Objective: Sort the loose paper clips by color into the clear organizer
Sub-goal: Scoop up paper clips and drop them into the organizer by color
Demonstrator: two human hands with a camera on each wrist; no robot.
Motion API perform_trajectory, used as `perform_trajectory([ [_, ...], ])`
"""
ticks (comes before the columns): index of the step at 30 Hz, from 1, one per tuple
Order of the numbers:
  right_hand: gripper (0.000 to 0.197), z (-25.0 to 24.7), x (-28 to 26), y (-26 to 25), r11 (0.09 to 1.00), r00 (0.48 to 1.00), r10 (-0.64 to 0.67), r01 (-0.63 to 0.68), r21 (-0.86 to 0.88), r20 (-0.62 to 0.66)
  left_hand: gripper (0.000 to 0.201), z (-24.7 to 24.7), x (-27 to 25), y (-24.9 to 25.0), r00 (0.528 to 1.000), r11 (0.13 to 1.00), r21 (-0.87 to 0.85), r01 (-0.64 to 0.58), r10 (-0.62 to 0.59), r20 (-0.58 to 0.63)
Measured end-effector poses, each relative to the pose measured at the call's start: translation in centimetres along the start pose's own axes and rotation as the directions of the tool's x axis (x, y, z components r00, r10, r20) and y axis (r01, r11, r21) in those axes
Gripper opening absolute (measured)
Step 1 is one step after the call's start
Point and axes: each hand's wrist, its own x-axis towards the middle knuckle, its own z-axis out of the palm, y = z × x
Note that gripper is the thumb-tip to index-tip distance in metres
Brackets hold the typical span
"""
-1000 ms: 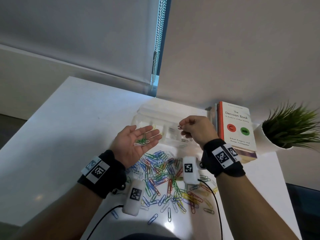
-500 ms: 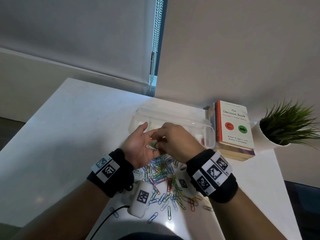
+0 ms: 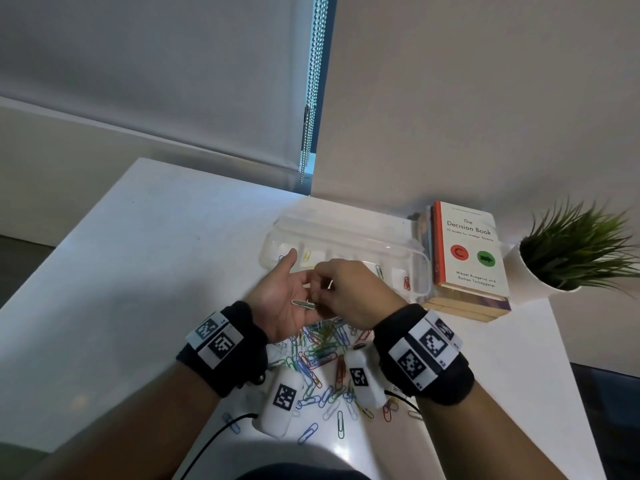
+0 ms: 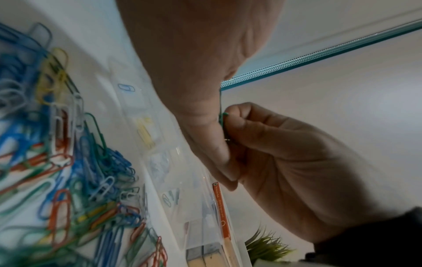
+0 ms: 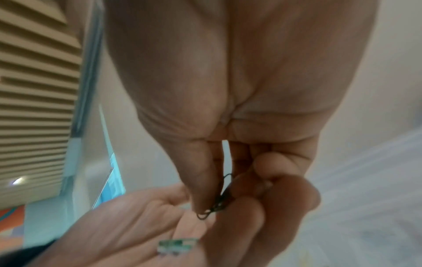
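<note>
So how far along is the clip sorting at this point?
Early. Done: the clear organizer holds only a few clips, such as a yellow clip and a red clip. In hand: the right hand pinches a green clip off the open left hand. Left: the large mixed pile on the table.

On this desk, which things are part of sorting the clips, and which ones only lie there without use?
Part of the job:
- pile of loose paper clips
- clear organizer
- green clip pinched by the right hand
- clips on the left hand palm

Only lying there:
- stack of books
- potted plant
- blind chain
</note>
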Motion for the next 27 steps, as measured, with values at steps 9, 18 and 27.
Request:
perform_trajectory([
  [9, 0.01, -1.3, -0.4, 2.8, 0.894, 0.983, 0.132, -0.065, 0.443, -0.123, 0.072, 0.2, 0.2, 0.4, 1.0, 1.0, 0.024, 0.009, -0.01, 0.028],
  [18, 0.008, -2.5, -0.9, 4.9, 0.754, 0.942, 0.264, -0.067, 0.654, -0.207, 0.063, -0.3, 0.7, 0.9, 0.999, 0.999, -0.02, -0.038, 0.037, -0.025],
  [27, 0.014, -3.4, 0.8, 8.3, 0.872, 0.842, 0.437, -0.31, 0.379, -0.317, 0.061, -1.1, 0.7, 1.3, 0.995, 0.99, -0.094, -0.101, 0.098, -0.036],
])
